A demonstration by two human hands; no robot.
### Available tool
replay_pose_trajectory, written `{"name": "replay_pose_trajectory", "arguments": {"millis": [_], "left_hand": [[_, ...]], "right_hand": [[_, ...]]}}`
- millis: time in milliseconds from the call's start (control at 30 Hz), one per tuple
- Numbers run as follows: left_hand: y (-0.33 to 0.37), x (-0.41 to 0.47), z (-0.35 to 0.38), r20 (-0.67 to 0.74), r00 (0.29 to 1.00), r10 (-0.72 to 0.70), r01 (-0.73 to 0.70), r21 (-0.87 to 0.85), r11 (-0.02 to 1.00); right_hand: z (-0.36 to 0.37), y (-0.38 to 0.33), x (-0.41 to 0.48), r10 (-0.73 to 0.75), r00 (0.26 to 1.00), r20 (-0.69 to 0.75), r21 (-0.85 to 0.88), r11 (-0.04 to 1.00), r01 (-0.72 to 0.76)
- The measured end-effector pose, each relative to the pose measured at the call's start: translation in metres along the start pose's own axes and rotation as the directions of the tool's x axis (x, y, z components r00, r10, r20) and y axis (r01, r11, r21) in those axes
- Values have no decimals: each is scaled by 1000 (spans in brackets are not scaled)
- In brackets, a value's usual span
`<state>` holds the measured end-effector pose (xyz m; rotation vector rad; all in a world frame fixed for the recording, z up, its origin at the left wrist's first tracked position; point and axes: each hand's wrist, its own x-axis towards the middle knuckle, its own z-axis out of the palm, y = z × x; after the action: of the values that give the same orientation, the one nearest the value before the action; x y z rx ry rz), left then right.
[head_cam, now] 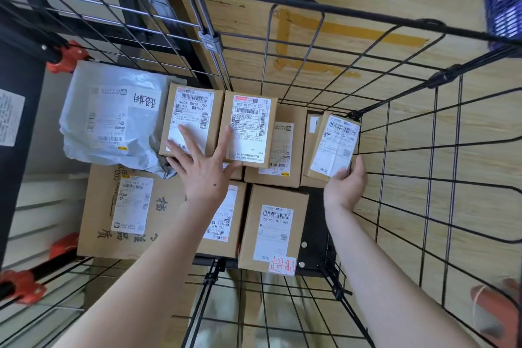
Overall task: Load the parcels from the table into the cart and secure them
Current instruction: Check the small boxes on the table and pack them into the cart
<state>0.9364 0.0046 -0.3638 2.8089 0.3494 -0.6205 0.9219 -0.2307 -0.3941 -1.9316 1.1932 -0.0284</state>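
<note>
I look straight down into a black wire cart (401, 133) that holds several labelled parcels. My left hand (203, 167) lies flat with spread fingers on two small cardboard boxes, the left box (195, 104) and the middle box (251, 121). My right hand (346, 181) grips the near end of a small tilted box (336, 141) at the cart's right side. A grey plastic mailer bag (113, 113) lies at the far left. A large flat carton (124, 212) sits near left, and a box with red writing (274, 229) sits near the middle.
The cart's wire walls rise on all sides, with a hinged panel and metal latch (209, 41) at the far side. Orange clips (66, 56) sit on the black frame at left. A blue crate (502, 0) stands on the wooden floor at top right.
</note>
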Motion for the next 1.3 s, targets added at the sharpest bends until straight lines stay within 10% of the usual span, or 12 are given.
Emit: {"name": "replay_pose_trajectory", "arguments": {"millis": [133,233,567,867,1300], "left_hand": [[19,-7,3,-44,997,65,-63,44,997],[33,-9,6,-108,982,157,-147,95,985],[57,-14,15,-23,956,291,-289,83,954],[63,-36,-9,9,968,252,-252,-6,968],[98,-150,-169,-156,986,67,-141,-533,835]], "right_hand": [[5,14,-29,-407,903,141,-280,858,430],[6,23,-29,-404,835,372,-485,683,546],[-20,4,7,-422,836,351,-495,674,548],[-18,-40,-9,-93,875,474,-565,731,383],[-163,-167,-140,-263,592,761,-55,884,464]]}}
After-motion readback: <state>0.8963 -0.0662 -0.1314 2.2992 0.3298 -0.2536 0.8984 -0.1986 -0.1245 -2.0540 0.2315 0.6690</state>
